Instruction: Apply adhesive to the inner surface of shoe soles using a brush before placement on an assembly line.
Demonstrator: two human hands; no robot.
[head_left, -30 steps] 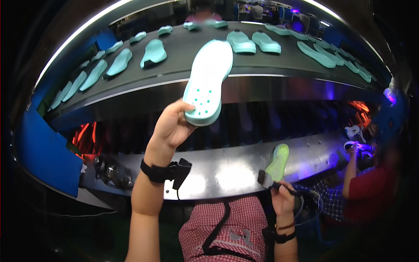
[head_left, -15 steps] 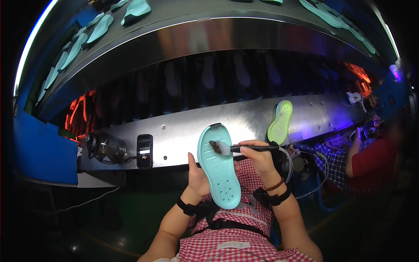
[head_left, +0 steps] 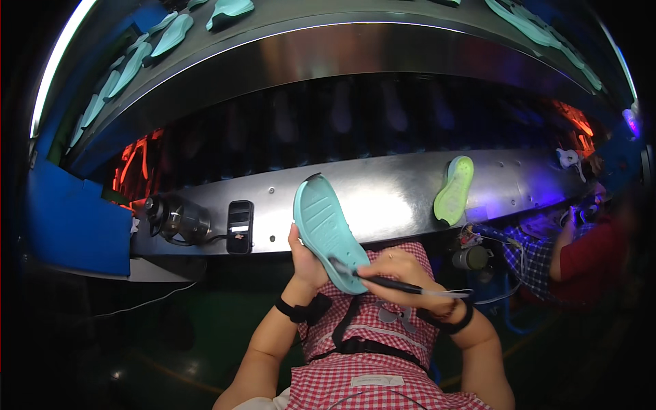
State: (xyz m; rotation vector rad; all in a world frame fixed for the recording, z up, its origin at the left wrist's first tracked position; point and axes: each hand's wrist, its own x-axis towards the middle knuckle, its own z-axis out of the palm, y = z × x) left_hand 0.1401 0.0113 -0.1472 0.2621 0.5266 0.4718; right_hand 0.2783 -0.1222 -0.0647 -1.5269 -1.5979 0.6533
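Note:
A turquoise shoe sole (head_left: 324,222) is held tilted above the near edge of the metal bench, its inner side facing up. My left hand (head_left: 307,266) grips it by the left edge, thumb along the rim. A brush (head_left: 395,284) with a black handle and a thin hose at its rear end is pinched in my right hand (head_left: 410,272). Its blurred bristles touch the inside of the sole near the small holes at the lower end. My right fingers partly cover that corner.
On the metal bench (head_left: 369,184) lie a yellow-green sole (head_left: 455,191), a black phone (head_left: 240,227) and a dark see-through jug (head_left: 179,220). Turquoise soles (head_left: 173,35) rest on the raised conveyor beyond. A co-worker's red sleeve (head_left: 581,249) is at the right.
The brush has moved from the sole's upper part down to its holed lower end. The sole has shifted up-left and tilted. My right hand has come lower, beside the sole.

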